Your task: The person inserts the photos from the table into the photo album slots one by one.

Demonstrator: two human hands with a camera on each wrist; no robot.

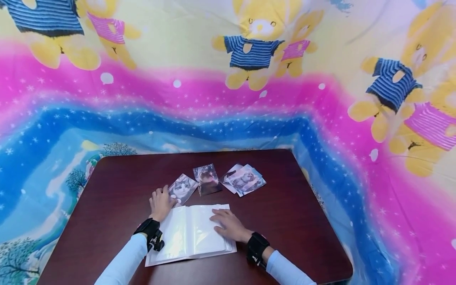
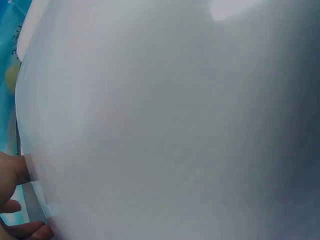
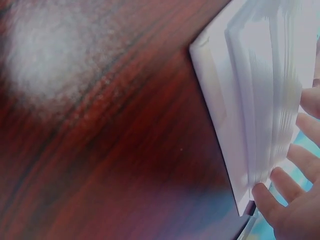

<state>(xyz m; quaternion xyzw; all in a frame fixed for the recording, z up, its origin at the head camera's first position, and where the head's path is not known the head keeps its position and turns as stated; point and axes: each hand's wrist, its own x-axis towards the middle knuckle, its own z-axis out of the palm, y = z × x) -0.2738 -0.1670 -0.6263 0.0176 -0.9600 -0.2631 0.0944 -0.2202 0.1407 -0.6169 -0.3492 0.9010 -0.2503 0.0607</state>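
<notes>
An open photo album (image 1: 174,231) with clear, glossy sleeve pages lies on the table. My right hand (image 1: 229,225) rests on its right-hand page, fingers extended; in the right wrist view the fingertips (image 3: 282,182) touch the edge of the page stack (image 3: 262,100). My left hand (image 1: 161,202) is just beyond the album's upper left corner, at the left edge of a cat photo (image 1: 183,188). Its fingers are slightly bent, and whether they lift the photo cannot be seen. A pale album page (image 2: 165,120) fills most of the left wrist view, with fingers (image 2: 32,231) at its lower left.
A darker photo (image 1: 207,180) lies behind the album, right of the cat photo. Further right, several overlapping photos (image 1: 246,180) form a small pile. The dark brown table (image 1: 285,221) has rounded corners and stands against a patterned cloth backdrop (image 1: 213,122).
</notes>
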